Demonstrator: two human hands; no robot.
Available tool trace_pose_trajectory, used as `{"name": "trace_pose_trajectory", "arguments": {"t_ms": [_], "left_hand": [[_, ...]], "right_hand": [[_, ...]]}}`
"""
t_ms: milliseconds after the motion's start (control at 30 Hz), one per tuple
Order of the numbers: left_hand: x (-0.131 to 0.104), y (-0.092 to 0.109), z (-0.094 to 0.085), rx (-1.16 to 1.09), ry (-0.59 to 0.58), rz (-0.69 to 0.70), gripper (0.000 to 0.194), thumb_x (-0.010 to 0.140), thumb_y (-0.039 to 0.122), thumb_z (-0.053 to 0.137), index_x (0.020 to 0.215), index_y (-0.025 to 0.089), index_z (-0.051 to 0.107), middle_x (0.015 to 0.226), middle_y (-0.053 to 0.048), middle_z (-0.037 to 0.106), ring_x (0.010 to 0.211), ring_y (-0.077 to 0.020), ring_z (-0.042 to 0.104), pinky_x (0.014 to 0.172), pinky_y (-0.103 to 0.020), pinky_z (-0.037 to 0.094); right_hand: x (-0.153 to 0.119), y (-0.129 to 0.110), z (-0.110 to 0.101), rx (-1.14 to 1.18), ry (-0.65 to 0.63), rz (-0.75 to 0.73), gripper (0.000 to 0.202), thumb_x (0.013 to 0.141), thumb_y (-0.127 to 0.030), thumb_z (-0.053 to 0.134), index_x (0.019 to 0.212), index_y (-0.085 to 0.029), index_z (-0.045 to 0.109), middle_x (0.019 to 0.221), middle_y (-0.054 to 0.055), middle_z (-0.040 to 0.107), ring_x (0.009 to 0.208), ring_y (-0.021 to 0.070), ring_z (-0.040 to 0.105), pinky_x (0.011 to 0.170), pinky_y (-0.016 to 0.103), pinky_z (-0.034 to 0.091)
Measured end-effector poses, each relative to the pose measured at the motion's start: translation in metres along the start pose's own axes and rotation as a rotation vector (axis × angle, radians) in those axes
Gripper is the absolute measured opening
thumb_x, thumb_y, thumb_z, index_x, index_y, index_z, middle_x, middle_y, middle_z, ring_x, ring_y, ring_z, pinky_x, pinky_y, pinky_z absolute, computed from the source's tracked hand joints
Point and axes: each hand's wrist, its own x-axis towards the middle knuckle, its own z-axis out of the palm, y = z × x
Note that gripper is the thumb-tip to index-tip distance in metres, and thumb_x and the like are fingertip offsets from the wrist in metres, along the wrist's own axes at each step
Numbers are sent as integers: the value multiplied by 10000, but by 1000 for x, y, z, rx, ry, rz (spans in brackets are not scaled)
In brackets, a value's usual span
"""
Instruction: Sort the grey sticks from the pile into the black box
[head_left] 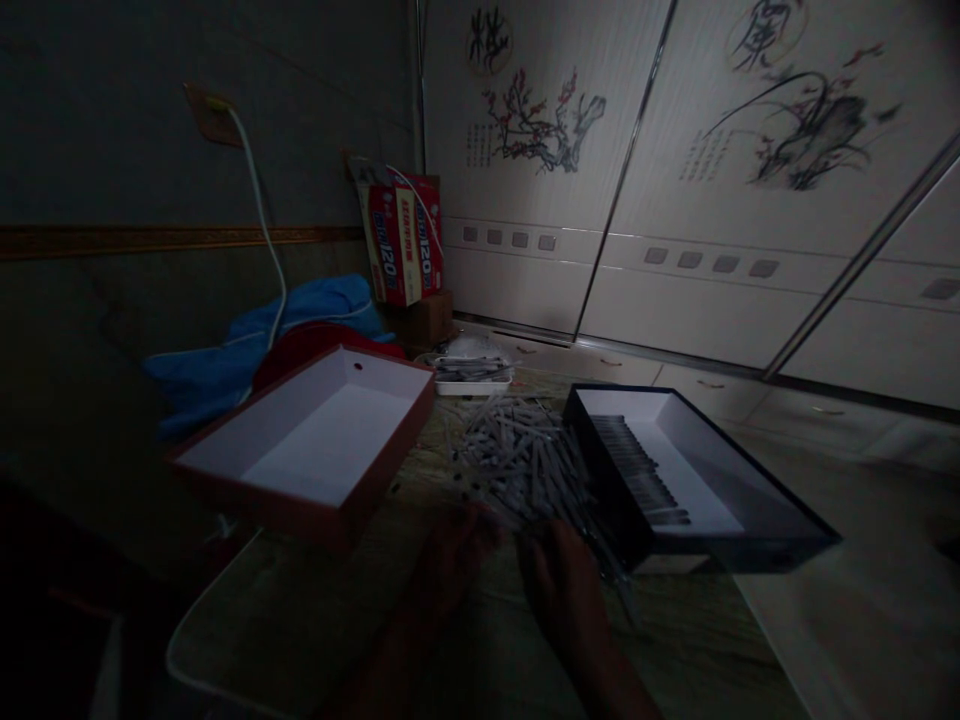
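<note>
Slim pale sticks (517,450) piled just left of black box (705,490); we judge each light, stiff, slippery, best pinched mid-length. Left hand (457,548), right hand (556,565) also left of black box; too dark, we cannot tell grip.

The bare left forearm (391,642) enters from the lower edge and points toward one o'clock, while the bare right forearm (606,672) angles in toward eleven, so the two converge without meeting. The left hand (459,545) sits at about six o'clock from the middle of the view, its fingers (484,525) bent inward toward the right hand (553,560), which lies near five o'clock, back upward and fingers curled. The hands are close together with a narrow gap between, and deep shadow hides how tightly their fingertips are closed.
</note>
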Motion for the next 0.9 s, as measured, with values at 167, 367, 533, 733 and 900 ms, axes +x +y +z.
{"name": "trace_pose_trajectory", "arguments": {"t_ms": [167,367,533,733,900], "left_hand": [[-2,2,5,114,-3,43,243,601,314,758,738,142,655,696,-30,693,667,-178,650,676,-306,514],[-4,0,9,206,-15,54,308,576,385,757,722,144,631,709,-23,683,688,-180,647,719,-338,504],[-3,-1,9,190,-44,60,264,599,354,752,710,151,624,692,-13,676,663,-160,643,701,-310,509],[-6,1,12,192,-21,57,280,588,358,757,712,143,627,693,-22,676,674,-169,643,697,-318,515],[-10,5,16,228,-32,58,271,596,349,753,730,143,637,714,-31,680,693,-180,644,702,-323,514]], "right_hand": [[-4,-3,-8,314,62,155,175,835,-341,466,814,-183,536,668,-7,563,600,133,529,533,206,400],[-6,-2,-2,452,49,168,157,786,-317,542,851,-178,574,722,10,588,675,149,550,591,213,423],[-6,0,0,457,38,175,156,789,-311,546,867,-179,575,724,10,586,676,151,554,594,219,428],[-6,-1,-2,485,37,210,165,794,-330,542,849,-179,577,713,15,591,664,152,551,585,219,437],[-7,-1,-1,480,9,196,174,799,-337,534,863,-180,576,734,19,600,691,160,561,608,228,439]]}}
